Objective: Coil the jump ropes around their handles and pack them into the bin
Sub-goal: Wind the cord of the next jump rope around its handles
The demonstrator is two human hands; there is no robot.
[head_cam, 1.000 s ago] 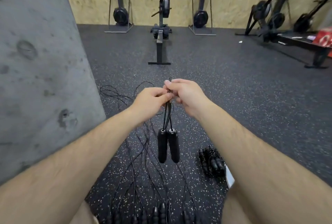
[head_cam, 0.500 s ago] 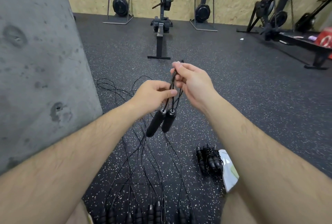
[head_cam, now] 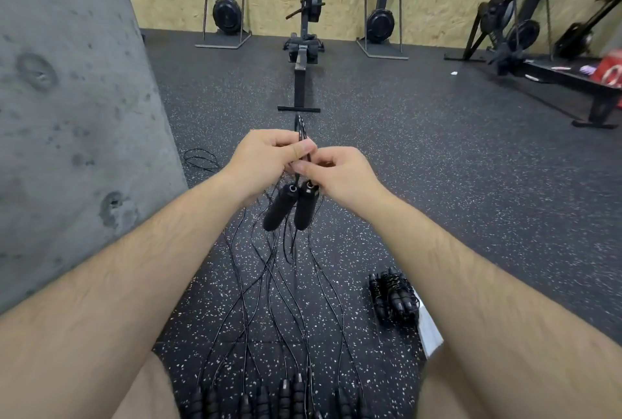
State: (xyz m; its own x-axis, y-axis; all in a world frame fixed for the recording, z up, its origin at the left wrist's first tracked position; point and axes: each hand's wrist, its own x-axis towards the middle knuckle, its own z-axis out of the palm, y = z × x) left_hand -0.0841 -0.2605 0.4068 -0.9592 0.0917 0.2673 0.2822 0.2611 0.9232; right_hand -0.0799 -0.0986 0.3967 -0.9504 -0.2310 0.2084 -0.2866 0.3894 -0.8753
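Several coiled ropes [head_cam: 393, 294] lie on the floor [head_cam: 454, 190] at 4 o'clock, touching a white thing [head_cam: 429, 331] that the right forearm mostly hides (bin or not, I cannot tell). At centre the left hand [head_cam: 269, 156] and right hand [head_cam: 341, 173] meet, fingers clenched on the doubled black cord [head_cam: 300, 127] of one rope; a short loop sticks up toward 12 o'clock. Its two black handles [head_cam: 277, 208] hang side by side just under the hands, tilted toward 7 o'clock. Loose ropes [head_cam: 266, 284] trail over the speckled floor toward 6 o'clock, their ends lined along the bottom edge.
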